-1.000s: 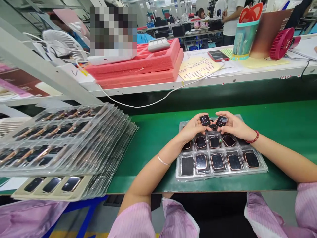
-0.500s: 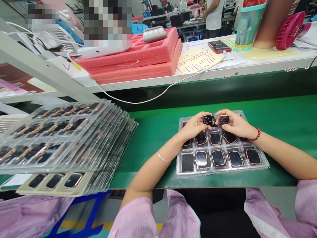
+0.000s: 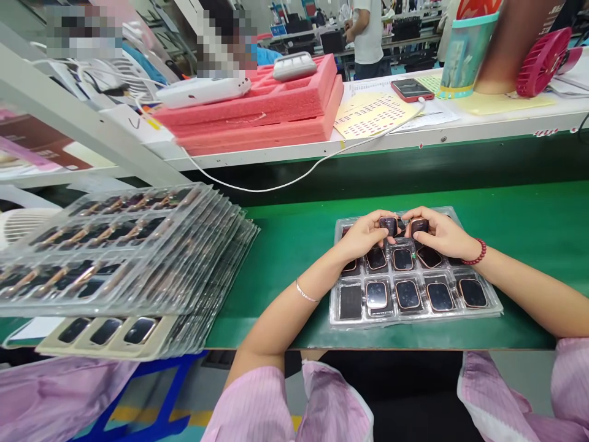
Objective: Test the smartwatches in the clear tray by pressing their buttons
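A clear plastic tray (image 3: 338, 322) lies on the green bench, with several smartwatch screens, dark glass with gold rims, in its pockets. Over its far row, my left hand (image 3: 368, 234) is closed on one smartwatch screen (image 3: 388, 226). Beside it, my right hand (image 3: 439, 233) pinches a second smartwatch screen (image 3: 418, 226), its thumb on the glass. Both held pieces face me, a small gap apart. In the front row, a pale reflection shows on one smartwatch screen (image 3: 377, 295); the pocket to its left shows a flat dark rectangle (image 3: 350, 302).
At left, a tall slanted stack of clear trays (image 3: 193, 258) holds more screens, above a cream tray (image 3: 159, 344). On the back shelf are pink foam blocks (image 3: 257, 123), a phone (image 3: 413, 89) with a white cable (image 3: 285, 186), a teal cup (image 3: 467, 61) and a magenta fan (image 3: 540, 64).
The whole view has shifted slightly. Both hands stay over the tray's far row, still holding their smartwatch screens, which have tilted a little. A person in the background now appears further left.
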Demonstrator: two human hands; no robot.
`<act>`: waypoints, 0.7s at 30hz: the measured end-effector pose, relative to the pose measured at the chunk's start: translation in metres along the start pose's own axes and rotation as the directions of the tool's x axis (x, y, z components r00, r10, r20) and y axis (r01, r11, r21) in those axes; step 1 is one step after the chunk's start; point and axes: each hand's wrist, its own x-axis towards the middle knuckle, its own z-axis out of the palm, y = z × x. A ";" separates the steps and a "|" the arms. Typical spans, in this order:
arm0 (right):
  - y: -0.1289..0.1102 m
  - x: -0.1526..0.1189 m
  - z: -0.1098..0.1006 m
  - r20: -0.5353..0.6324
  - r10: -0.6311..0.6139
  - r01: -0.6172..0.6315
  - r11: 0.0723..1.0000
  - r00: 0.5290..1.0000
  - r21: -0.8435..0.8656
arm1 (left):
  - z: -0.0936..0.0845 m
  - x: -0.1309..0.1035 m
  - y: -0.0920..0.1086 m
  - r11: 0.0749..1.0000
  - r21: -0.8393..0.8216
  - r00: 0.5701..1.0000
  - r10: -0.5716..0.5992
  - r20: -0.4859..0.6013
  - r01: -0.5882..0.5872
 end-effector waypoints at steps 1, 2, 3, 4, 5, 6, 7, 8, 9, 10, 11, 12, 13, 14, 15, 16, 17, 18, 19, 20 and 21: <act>0.000 0.000 0.000 -0.001 0.001 -0.001 1.000 1.000 -0.003 | 0.000 0.000 0.000 1.000 0.002 1.000 0.002 0.001 -0.002; -0.001 0.000 0.000 0.002 0.001 -0.001 1.000 1.000 -0.004 | 0.000 0.000 0.000 1.000 0.006 1.000 0.002 0.003 -0.002; -0.001 0.000 0.000 0.007 -0.001 0.001 1.000 1.000 -0.002 | 0.000 0.000 0.000 1.000 0.010 1.000 0.001 0.004 -0.001; -0.002 0.000 0.000 0.014 -0.006 0.006 1.000 1.000 0.000 | 0.000 0.000 0.000 1.000 0.015 1.000 -0.002 0.005 0.002; -0.002 0.001 0.000 0.019 -0.011 0.011 1.000 1.000 0.002 | 0.000 0.000 0.000 1.000 0.020 1.000 -0.006 0.004 0.006; -0.002 0.001 0.000 0.021 -0.016 0.015 1.000 1.000 0.001 | 0.000 0.000 0.000 1.000 0.024 1.000 -0.010 0.005 0.010; -0.002 0.001 0.000 0.022 -0.018 0.018 1.000 1.000 -0.001 | 0.000 0.000 0.000 1.000 0.025 1.000 -0.011 0.005 0.011; -0.002 0.001 0.000 0.021 -0.019 0.019 1.000 1.000 -0.006 | 0.000 0.000 0.000 1.000 0.025 1.000 -0.011 0.006 0.011; -0.002 0.001 0.000 0.018 -0.019 0.019 1.000 1.000 -0.011 | 0.000 0.000 0.000 1.000 0.026 1.000 -0.007 0.008 0.007; -0.001 0.001 0.000 0.014 -0.019 0.019 1.000 1.000 -0.016 | 0.000 0.000 0.000 1.000 0.029 1.000 -0.002 0.009 0.002; -0.001 0.001 0.000 0.010 -0.020 0.021 1.000 1.000 -0.020 | 0.000 0.000 0.000 0.999 0.034 1.000 0.002 0.009 -0.002; -0.001 0.001 0.000 0.007 -0.024 0.024 0.999 1.000 -0.023 | 0.000 0.000 0.001 0.999 0.039 1.000 0.003 0.009 -0.003; -0.001 0.001 0.000 0.005 -0.029 0.029 0.999 1.000 -0.025 | 0.000 0.000 0.001 0.999 0.043 1.000 0.003 0.008 -0.003; -0.001 0.001 0.001 0.006 -0.033 0.033 0.999 0.999 -0.025 | 0.000 0.000 0.001 0.999 0.043 1.000 0.001 0.008 -0.001; -0.002 0.001 0.000 0.009 -0.034 0.034 0.999 0.999 -0.026 | 0.001 0.000 0.002 0.999 0.042 1.000 -0.002 0.008 0.002; -0.002 0.001 0.000 0.014 -0.033 0.033 0.999 0.999 -0.026 | 0.001 -0.001 0.002 0.999 0.038 1.000 -0.005 0.009 0.005; -0.003 0.001 0.000 0.019 -0.032 0.032 0.999 0.999 -0.029 | 0.001 -0.001 0.002 0.999 0.035 1.000 -0.008 0.010 0.008; -0.003 0.001 0.000 0.021 -0.032 0.032 0.999 0.999 -0.033 | 0.001 -0.001 0.002 0.999 0.032 1.000 -0.010 0.010 0.010; -0.004 0.001 0.000 0.022 -0.032 0.033 0.999 0.999 -0.040 | 0.001 -0.001 0.002 0.999 0.031 1.000 -0.012 0.010 0.012; -0.004 0.001 0.000 0.021 -0.035 0.036 0.998 0.999 -0.048 | 0.001 -0.001 0.002 0.999 0.030 1.000 -0.015 0.009 0.014; -0.003 0.001 0.000 0.019 -0.039 0.040 0.998 0.999 -0.055 | 0.001 -0.001 0.002 0.999 0.031 1.000 -0.016 0.010 0.016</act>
